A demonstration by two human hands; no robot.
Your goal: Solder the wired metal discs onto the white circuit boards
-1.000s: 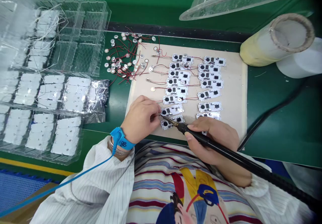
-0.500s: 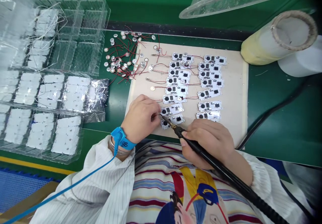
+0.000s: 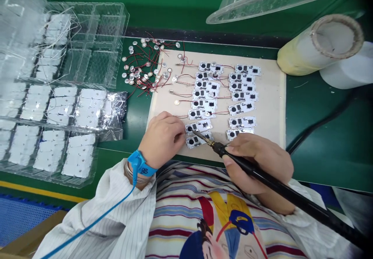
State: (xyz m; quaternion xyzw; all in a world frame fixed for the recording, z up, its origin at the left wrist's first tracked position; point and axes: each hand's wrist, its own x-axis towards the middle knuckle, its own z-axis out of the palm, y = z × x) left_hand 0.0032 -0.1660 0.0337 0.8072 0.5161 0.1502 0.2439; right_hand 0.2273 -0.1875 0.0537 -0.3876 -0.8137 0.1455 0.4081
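— What is the surface shown?
— A green anti-static bench mat (image 3: 317, 134) is spread across the bench, and a cream-coloured rectangular work sheet (image 3: 262, 96) is laid on it. Rows of small white rectangular circuit boards (image 3: 241, 122) with black chips are set out on the sheet. A tangled heap of silver discs with thin red wires (image 3: 142, 66) is piled at the sheet's far left corner.

— How is the left hand (image 3: 161, 138) placed?
— It is held just left of the two nearest boards, with its fingers (image 3: 171, 121) curled and pressed together. Whether anything is pinched between them cannot be told.

— And the right hand (image 3: 258, 162)?
— A slim black soldering iron (image 3: 303, 204) is gripped in it like a pen, between thumb and fingers. Its narrow metal tip (image 3: 202, 135) is angled onto the left end of the upper nearest board (image 3: 201, 126), beside a round black spot. Whether contact is made cannot be told.

— What else is seen?
— A bright blue wrist strap (image 3: 140, 164) is worn on the left wrist. Clear plastic trays (image 3: 99, 30) are stacked at the left beside a crumpled silver bag (image 3: 115, 111), and a yellowed roll of film (image 3: 320, 45) is laid at the upper right.
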